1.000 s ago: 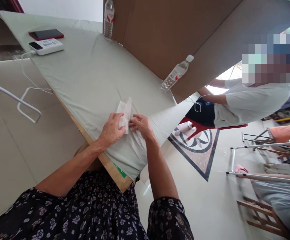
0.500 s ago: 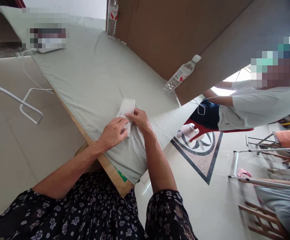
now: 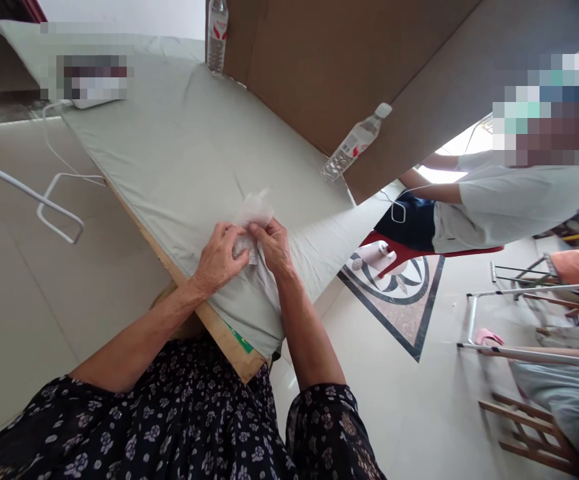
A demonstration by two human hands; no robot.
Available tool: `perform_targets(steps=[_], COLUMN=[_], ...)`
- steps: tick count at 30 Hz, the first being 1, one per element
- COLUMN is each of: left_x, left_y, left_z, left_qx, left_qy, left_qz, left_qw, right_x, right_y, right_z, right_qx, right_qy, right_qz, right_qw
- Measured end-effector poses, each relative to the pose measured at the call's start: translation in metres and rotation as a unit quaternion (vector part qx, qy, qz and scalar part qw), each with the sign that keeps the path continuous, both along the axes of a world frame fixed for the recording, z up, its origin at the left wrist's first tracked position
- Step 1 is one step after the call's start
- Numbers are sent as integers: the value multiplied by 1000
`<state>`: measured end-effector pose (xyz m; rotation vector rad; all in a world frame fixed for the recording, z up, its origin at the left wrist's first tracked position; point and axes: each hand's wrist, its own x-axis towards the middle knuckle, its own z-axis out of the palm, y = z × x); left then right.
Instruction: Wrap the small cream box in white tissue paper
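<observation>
A thin white crumpled sheet (image 3: pixel 254 208), like tissue or thin plastic, is between my two hands above the cloth-covered table (image 3: pixel 164 147). My left hand (image 3: pixel 222 259) pinches its near side with curled fingers. On the other side, my right hand (image 3: pixel 272 245) grips it between thumb and fingers. The far end fans out loosely past the fingertips, and a greyish, wrinkled part shows below, between the hands. My fingers partly cover the sheet.
A clear water bottle (image 3: pixel 356 142) leans beside a large brown cardboard panel (image 3: pixel 314 73); another bottle (image 3: pixel 217 37) stands at the panel's far end. A white device (image 3: pixel 96 93) with a cable lies far left. A seated person (image 3: pixel 519 200) is at right. The wooden table edge (image 3: pixel 236 353) is near me.
The sheet was flat and strip-like; now its far end is bunched and spread out. Both hands have shifted slightly, with the left fingers more curled. The view has moved a little.
</observation>
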<state>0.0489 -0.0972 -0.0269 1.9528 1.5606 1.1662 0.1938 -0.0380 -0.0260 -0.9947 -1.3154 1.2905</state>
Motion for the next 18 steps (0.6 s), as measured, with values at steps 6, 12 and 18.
perform_targets(steps=[6, 12, 18], left_x=[-5, -21, -23], left_y=[6, 14, 15], left_z=[-4, 0, 3], left_qx=[26, -47, -61], left_qy=[-17, -31, -41], left_qz=[28, -70, -99], left_qw=[999, 996, 992], right_x=[14, 38, 45], right_y=[-15, -33, -48], right_z=[4, 7, 0], right_qx=[72, 173, 238], right_qy=[-94, -225, -328], right_qz=[37, 72, 85], right_qw=[992, 956, 910])
